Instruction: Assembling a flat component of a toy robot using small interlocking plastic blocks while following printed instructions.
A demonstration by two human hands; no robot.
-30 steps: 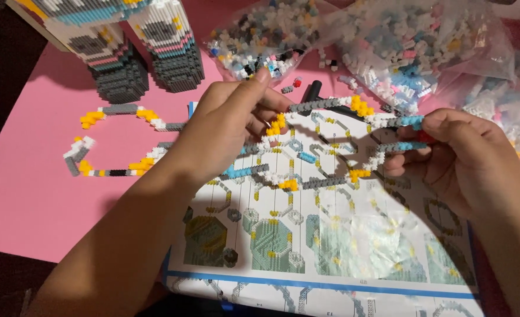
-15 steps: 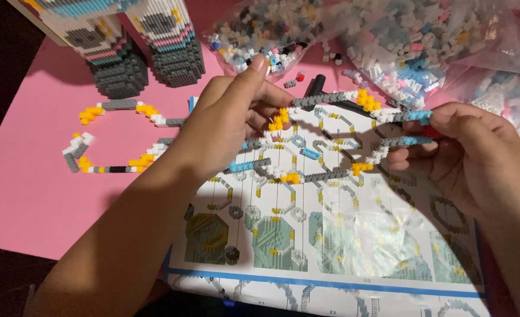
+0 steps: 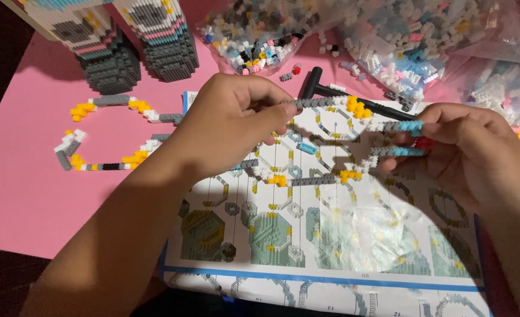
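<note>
My left hand [image 3: 230, 126] and my right hand [image 3: 468, 147] hold between them a thin ring of tiny grey, white, yellow and blue bricks [image 3: 354, 108], lifted just above a printed instruction sheet [image 3: 330, 235]. The left fingers pinch its grey end and the right fingers pinch its blue end. A second flat brick ring [image 3: 104, 135] in the same colours lies on the pink mat [image 3: 19, 194] to the left. A black tool [image 3: 330, 91] lies partly under the held ring.
Two tall striped brick columns [image 3: 131, 44] stand at the back left. Clear bags of loose small bricks [image 3: 389, 35] fill the back and right. The mat's dark edge runs along the left and bottom.
Both hands and the held ring have shifted slightly, with the ring raised a little and pulled straighter between the fingers. The ring on the mat has not moved.
</note>
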